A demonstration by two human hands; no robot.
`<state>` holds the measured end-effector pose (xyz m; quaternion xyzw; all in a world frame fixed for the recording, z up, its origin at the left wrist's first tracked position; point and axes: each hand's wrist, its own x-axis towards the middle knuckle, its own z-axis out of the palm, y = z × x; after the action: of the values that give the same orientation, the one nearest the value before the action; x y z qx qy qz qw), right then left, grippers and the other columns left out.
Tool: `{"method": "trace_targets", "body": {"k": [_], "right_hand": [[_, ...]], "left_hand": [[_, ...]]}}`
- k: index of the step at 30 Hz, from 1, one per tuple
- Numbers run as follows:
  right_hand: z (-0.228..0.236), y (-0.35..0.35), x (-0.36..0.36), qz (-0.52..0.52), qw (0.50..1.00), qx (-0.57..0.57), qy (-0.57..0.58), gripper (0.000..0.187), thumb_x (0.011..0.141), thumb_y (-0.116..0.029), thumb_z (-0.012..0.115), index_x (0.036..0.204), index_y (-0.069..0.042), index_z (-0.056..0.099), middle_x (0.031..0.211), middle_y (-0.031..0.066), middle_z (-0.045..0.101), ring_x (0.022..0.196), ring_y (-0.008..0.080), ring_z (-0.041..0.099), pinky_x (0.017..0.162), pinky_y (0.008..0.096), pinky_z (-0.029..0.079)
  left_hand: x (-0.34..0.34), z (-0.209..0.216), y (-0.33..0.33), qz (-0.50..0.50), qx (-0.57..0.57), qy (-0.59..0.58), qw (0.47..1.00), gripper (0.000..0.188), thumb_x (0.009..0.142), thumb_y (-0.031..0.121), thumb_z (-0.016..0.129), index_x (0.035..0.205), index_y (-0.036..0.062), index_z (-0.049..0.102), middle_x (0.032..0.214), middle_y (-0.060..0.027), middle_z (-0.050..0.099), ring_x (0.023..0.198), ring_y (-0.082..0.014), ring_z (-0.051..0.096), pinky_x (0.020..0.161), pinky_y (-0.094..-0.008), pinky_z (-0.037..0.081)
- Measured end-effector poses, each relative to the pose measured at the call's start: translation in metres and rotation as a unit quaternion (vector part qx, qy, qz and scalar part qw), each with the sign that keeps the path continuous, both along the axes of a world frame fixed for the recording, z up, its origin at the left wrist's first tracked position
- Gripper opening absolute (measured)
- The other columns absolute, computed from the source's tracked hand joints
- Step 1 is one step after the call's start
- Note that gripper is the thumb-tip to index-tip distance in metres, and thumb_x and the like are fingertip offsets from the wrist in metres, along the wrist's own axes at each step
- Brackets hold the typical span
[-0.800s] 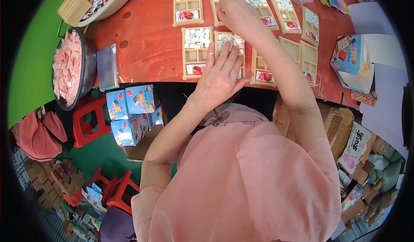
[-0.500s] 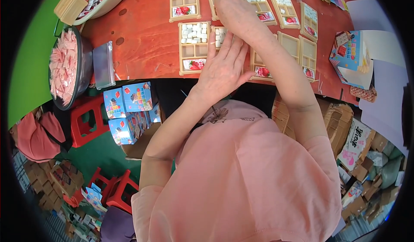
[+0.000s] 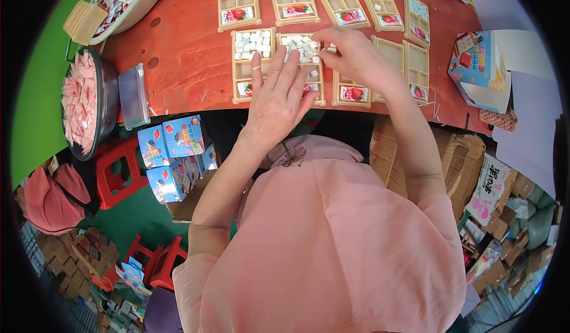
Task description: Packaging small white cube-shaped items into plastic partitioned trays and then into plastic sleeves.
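Several beige compartment trays stand in two rows on the red table. My left hand [image 3: 276,98] lies palm down with fingers spread, across the front parts of two neighbouring near-row trays. The right one of these, a tray [image 3: 322,86], has a heap of small white marshmallows [image 3: 306,48] in its large back compartment, and a loose one in a smaller compartment. Over its right edge, my right hand [image 3: 359,60] is closed, with a white marshmallow [image 3: 331,49] at its fingertips. Beside it, the left tray [image 3: 242,68] holds marshmallows and a strawberry-printed sachet [image 3: 244,89], partly covered by my left hand.
Filled trays [image 3: 240,3] line the far row. To the right are trays without marshmallows [image 3: 417,60] and an opened blue box [image 3: 475,62]. At left stand a black bowl of pink sachets [image 3: 80,101], a clear plastic case [image 3: 134,95] and blue boxes [image 3: 172,140] below the table edge.
My right hand has come nearer from the far-row trays to the near-row tray, now with a marshmallow. My left hand has shifted slightly left, its fingers spreading. The whole view has shifted slightly.
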<state>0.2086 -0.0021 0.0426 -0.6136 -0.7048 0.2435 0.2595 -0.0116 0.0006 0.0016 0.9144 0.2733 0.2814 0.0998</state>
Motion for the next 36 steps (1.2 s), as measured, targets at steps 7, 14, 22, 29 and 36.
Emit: {"method": "trace_targets", "body": {"k": [7,14,22,29,36], "right_hand": [[-0.008,-0.009,-0.010,-0.041,0.997,0.051,-0.049,0.015,0.093,-0.010,0.068,0.102,0.001,0.064,0.097,0.0170,0.067,0.088,0.0341,0.067,0.077,0.0412,0.054],[-0.008,-0.008,-0.023,-0.049,0.994,0.079,0.052,0.011,0.092,-0.008,0.066,0.098,0.001,0.064,0.099,0.0177,0.066,0.092,0.0389,0.066,0.080,0.0458,0.055],[0.009,-0.005,-0.006,-0.080,0.993,0.076,0.049,0.013,0.092,-0.010,0.065,0.099,0.000,0.064,0.096,0.0189,0.066,0.088,0.0380,0.065,0.076,0.0444,0.053],[0.002,-0.036,0.038,-0.094,0.994,0.050,-0.037,0.013,0.092,-0.008,0.061,0.098,0.003,0.065,0.099,0.0227,0.064,0.094,0.0413,0.064,0.082,0.0462,0.052],[0.018,-0.025,0.044,-0.106,0.992,0.069,0.013,0.014,0.096,-0.010,0.064,0.103,0.001,0.068,0.100,0.0205,0.066,0.094,0.0407,0.066,0.081,0.0450,0.053]], "left_hand": [[0.019,0.010,-0.001,0.048,0.003,-0.020,0.999,0.016,0.084,0.015,0.077,0.096,0.0045,0.073,0.092,-0.0076,0.058,0.099,-0.0279,0.058,0.107,-0.0555,0.037],[0.026,0.013,-0.006,0.085,-0.051,-0.027,0.995,0.009,0.083,0.015,0.076,0.083,0.0062,0.073,0.085,-0.0064,0.057,0.092,-0.0274,0.056,0.105,-0.0545,0.035],[0.033,0.015,-0.002,0.083,-0.066,-0.078,0.991,0.006,0.081,0.011,0.075,0.082,0.0059,0.072,0.083,-0.0070,0.060,0.090,-0.0277,0.057,0.097,-0.0510,0.038],[0.090,0.016,0.011,0.024,0.022,-0.056,0.998,0.007,0.080,0.009,0.073,0.084,0.0062,0.069,0.086,-0.0069,0.059,0.093,-0.0268,0.058,0.098,-0.0494,0.038],[0.097,0.012,0.006,0.018,0.033,-0.014,0.999,0.019,0.079,0.007,0.066,0.098,-0.0004,0.067,0.093,-0.0117,0.055,0.100,-0.0292,0.057,0.103,-0.0552,0.037]]}}
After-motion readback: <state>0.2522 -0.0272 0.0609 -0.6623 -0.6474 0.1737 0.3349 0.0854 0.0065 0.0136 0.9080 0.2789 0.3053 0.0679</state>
